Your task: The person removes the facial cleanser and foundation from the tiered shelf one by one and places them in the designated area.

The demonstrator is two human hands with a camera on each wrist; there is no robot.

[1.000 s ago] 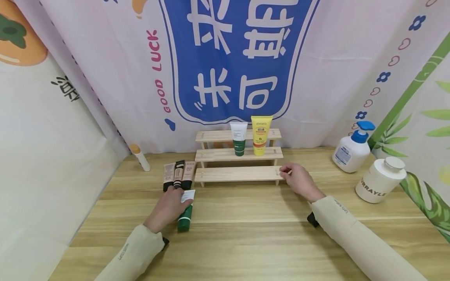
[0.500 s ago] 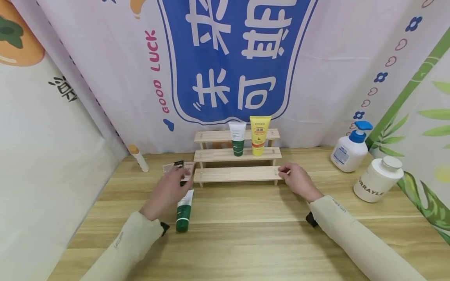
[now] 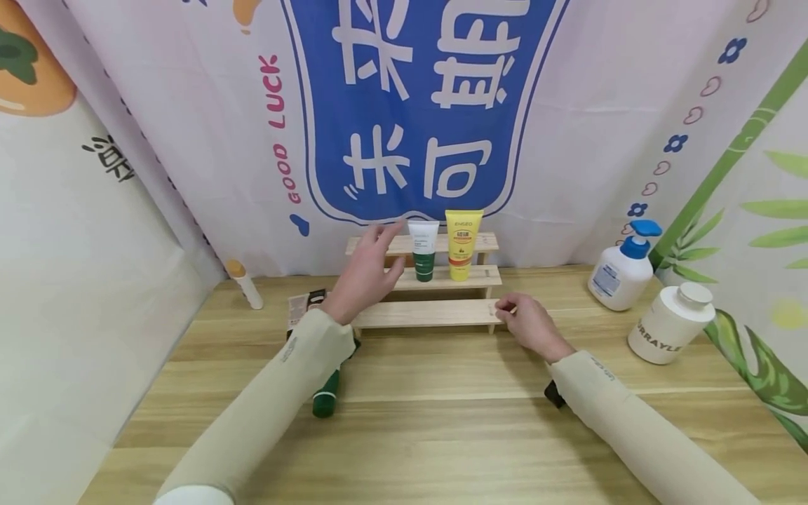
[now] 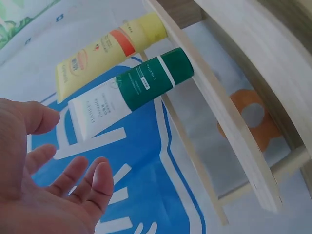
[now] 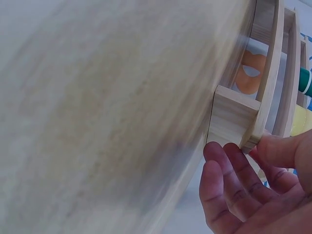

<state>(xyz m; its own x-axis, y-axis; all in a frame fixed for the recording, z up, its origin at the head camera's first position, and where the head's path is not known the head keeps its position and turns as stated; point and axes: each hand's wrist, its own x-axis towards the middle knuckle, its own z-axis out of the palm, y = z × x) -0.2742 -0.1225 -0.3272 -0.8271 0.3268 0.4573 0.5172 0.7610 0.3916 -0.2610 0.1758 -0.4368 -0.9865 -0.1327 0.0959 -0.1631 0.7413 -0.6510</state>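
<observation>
A three-step wooden display rack (image 3: 429, 313) stands against the curtain. On its middle step a white-and-green squeeze tube (image 3: 424, 252) and a yellow squeeze tube (image 3: 463, 247) stand upright on their caps. My left hand (image 3: 368, 272) is raised just left of the white-and-green tube. In the left wrist view its fingers (image 4: 73, 178) are spread and hold nothing, apart from the tube's flat end. My right hand (image 3: 530, 325) pinches the right end of the lowest step, thumb (image 5: 279, 150) at the board's edge and fingers below it.
Left of the rack, a larger green tube (image 3: 325, 398) and several beige-and-black tubes (image 3: 297, 308) lie partly hidden under my left sleeve. A white stick with an orange cap (image 3: 246, 284) is at back left. A pump bottle (image 3: 621, 278) and white jar (image 3: 670, 326) stand right.
My left hand has left the tubes lying on the table and moved up and right to the rack's middle step. My right hand keeps its place at the rack's end.
</observation>
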